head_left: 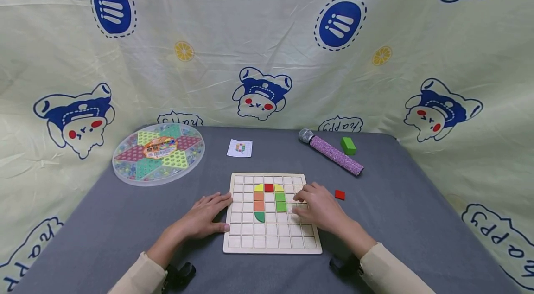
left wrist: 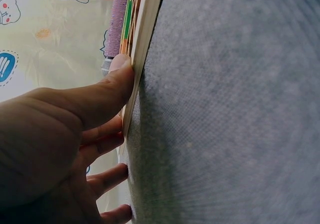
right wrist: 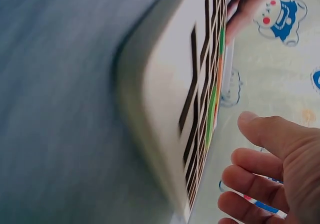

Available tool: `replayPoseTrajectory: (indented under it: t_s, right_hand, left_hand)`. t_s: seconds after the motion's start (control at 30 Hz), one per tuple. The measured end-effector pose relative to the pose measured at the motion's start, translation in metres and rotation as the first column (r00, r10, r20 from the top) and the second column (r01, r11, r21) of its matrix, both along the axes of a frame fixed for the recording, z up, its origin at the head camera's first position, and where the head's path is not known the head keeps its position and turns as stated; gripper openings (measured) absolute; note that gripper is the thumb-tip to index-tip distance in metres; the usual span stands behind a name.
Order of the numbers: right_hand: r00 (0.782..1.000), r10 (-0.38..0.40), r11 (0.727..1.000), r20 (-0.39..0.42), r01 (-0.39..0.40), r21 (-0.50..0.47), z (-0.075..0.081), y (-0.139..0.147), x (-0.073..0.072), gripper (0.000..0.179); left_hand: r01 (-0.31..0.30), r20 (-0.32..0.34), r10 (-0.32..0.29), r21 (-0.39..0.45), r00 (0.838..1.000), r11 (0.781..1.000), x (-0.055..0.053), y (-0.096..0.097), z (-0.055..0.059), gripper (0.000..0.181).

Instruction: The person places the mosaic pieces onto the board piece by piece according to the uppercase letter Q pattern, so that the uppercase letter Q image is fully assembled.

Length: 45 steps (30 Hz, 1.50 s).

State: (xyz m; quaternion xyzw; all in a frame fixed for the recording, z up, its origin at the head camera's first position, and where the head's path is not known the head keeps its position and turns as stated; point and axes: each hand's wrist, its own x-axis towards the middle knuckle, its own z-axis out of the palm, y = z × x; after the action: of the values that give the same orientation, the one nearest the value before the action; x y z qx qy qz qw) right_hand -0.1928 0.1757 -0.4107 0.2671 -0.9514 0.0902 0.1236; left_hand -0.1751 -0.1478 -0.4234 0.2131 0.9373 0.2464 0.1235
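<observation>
A pale wooden grid board (head_left: 246, 241) lies on the table. Placed in its cells are a red square tile (head_left: 269, 188) between two yellow rounded tiles, orange squares (head_left: 259, 206) below left, light green squares (head_left: 281, 207) below right, and a dark green quarter-round tile (head_left: 260, 216). My left hand (head_left: 203, 216) touches the board's left edge with thumb and fingertips, fingers fairly straight. Over the board's right side hovers my right hand (head_left: 321, 208); the right wrist view shows its fingers (right wrist: 252, 179) loosely bent and apart from the thumb, with nothing between them.
A loose red tile (head_left: 340, 194) lies right of the board. Behind are a pink glittery microphone (head_left: 335, 155), a green block (head_left: 348, 146) and a small pattern card (head_left: 239, 148). A round Chinese checkers set (head_left: 158, 152) sits at back left. A printed curtain (head_left: 271, 29) hangs behind.
</observation>
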Motion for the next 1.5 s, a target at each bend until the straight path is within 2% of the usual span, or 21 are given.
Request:
replayPoseTrajectory:
  t_s: [0.47, 0.7, 0.9, 1.5]
  right_hand:
    - [0.985, -0.150, 0.988, 0.080, 0.152, -0.018, 0.000, 0.059, -0.007, 0.029]
    - [0.976, -0.202, 0.979, 0.087, 0.205, -0.026, -0.003, 0.081, -0.012, 0.035]
    - [0.964, -0.242, 0.969, 0.109, 0.245, -0.013, -0.004, 0.092, -0.016, 0.037]
    - [0.939, -0.286, 0.957, 0.191, 0.288, 0.017, -0.011, 0.106, -0.024, 0.041]
  left_hand:
    - [0.002, -0.005, -0.002, 0.006, 1.000, 1.000, 0.001, 0.000, 0.000, 0.072]
    - [0.002, -0.006, -0.002, 0.003, 1.000, 1.000, 0.001, 0.000, 0.000, 0.072]
    - [0.007, -0.013, -0.007, 0.006, 1.000, 1.000, 0.001, 0.000, 0.000, 0.071]
    - [0.000, -0.003, 0.000, -0.008, 1.000, 1.000, 0.000, 0.000, 0.000, 0.072]
